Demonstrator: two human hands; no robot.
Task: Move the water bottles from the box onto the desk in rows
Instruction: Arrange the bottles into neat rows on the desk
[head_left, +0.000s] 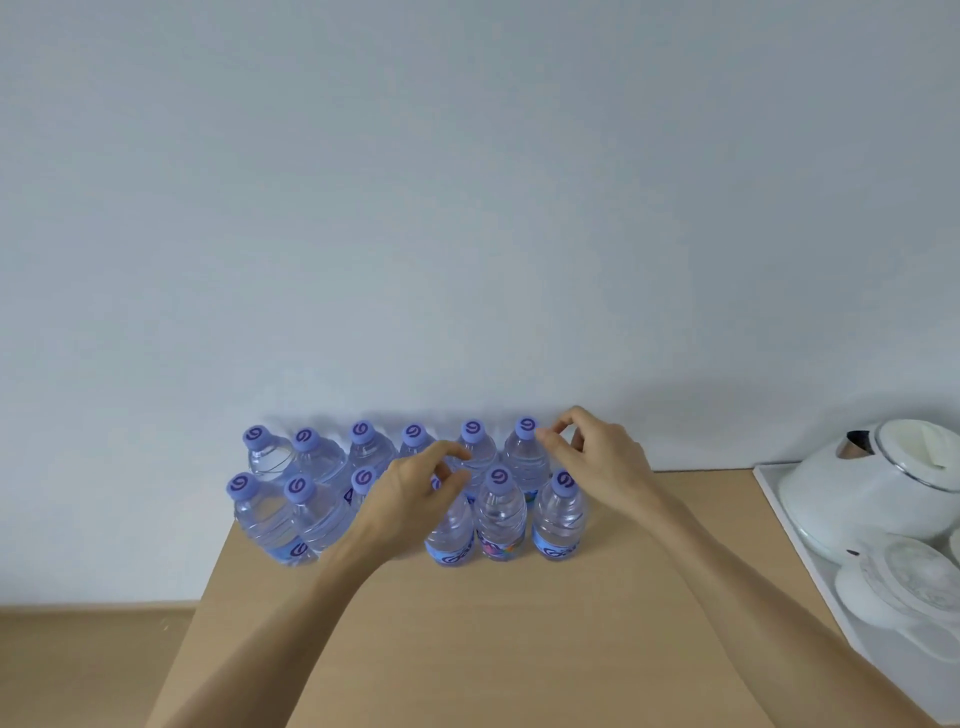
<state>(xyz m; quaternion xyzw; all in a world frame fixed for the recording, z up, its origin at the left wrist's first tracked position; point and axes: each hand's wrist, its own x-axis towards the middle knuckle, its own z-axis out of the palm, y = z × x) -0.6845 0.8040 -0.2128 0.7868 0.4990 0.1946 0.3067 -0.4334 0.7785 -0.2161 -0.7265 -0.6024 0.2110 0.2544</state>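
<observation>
Several clear water bottles with purple caps stand in two rows on the tan desk (467, 623), against the white wall. My left hand (415, 493) reaches over the front row, and its curled fingers and thumb close round the top of the fourth front bottle (449, 535), hiding most of its cap. My right hand (592, 457) hovers at the right end of the back row. Its fingers are loosely curled, with the fingertips beside the cap of the last back bottle (525, 452), and they grip nothing. The box is out of view.
A white tray (810, 566) lies at the desk's right edge. It carries a white kettle (883, 483) and upturned glass cups (904, 577). Bare desk surface stretches in front of the bottle rows. The floor shows at the lower left.
</observation>
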